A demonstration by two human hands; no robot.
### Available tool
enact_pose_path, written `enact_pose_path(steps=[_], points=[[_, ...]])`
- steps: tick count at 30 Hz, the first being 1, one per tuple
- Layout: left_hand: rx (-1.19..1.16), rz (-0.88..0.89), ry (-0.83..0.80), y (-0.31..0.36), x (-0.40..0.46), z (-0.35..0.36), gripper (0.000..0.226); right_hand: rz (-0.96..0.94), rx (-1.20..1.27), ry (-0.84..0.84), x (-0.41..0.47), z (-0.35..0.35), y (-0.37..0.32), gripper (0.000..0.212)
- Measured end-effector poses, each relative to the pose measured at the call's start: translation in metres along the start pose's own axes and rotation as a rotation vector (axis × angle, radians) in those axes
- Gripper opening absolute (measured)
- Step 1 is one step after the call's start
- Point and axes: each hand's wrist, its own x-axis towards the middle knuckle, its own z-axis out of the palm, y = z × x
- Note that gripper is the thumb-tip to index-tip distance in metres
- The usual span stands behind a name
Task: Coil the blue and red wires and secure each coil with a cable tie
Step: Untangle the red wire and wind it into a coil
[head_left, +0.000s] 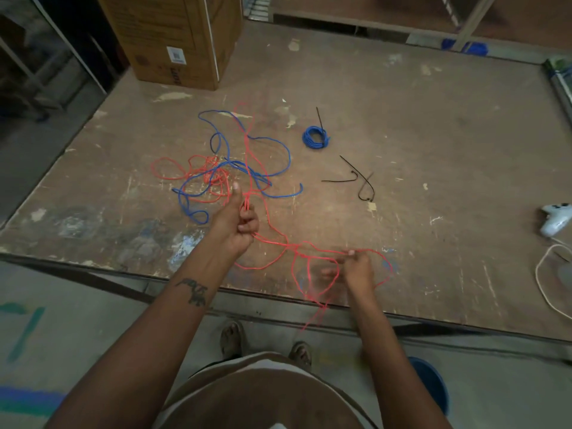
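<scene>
My left hand (238, 219) grips several strands of red wire (278, 243), thumb pointing up. The same red wire runs to my right hand (356, 264), which pinches it near the table's front edge; red loops hang over that edge. Beyond my left hand, loose blue wire (272, 144) lies tangled with more red wire (173, 178) on the brown table (433, 134). A small blue coil (315, 137) tied with a black cable tie lies further back. Loose black cable ties (360, 181) lie right of the tangle.
A cardboard box (173, 38) stands at the table's back left. A white game controller (557, 219) and a white cord (544, 283) lie at the right edge. A blue bucket (433, 388) stands on the floor by my feet.
</scene>
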Motion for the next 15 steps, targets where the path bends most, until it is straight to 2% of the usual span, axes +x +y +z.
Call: enact_pose_path(steps=[2, 5, 8, 9, 11, 13, 15], points=[[-0.051, -0.053, -0.037, -0.004, 0.004, 0.003, 0.039, 0.127, 0.147, -0.228, -0.01, 0.009, -0.014, 0.035], [-0.112, -0.16, -0.124, -0.01, 0.008, 0.01, 0.046, 0.116, -0.028, -0.538, -0.026, 0.018, -0.04, 0.052], [-0.175, -0.283, -0.264, -0.015, 0.014, 0.013, 0.056, -0.03, -0.115, -0.731, -0.031, 0.017, -0.049, 0.038], [-0.21, -0.33, -0.314, -0.016, 0.016, 0.013, 0.06, -0.058, -0.065, -0.802, -0.032, 0.015, -0.051, 0.031], [-0.26, -0.405, -0.347, -0.018, 0.02, 0.012, 0.066, -0.061, 0.055, -0.975, -0.033, 0.013, -0.053, 0.034], [-0.297, -0.41, -0.31, -0.015, 0.024, 0.013, 0.058, -0.092, 0.081, -1.06, -0.033, 0.014, -0.048, 0.039], [-0.301, -0.309, -0.236, -0.013, 0.022, 0.022, 0.047, -0.174, 0.004, -0.98, -0.034, 0.021, -0.039, 0.027]])
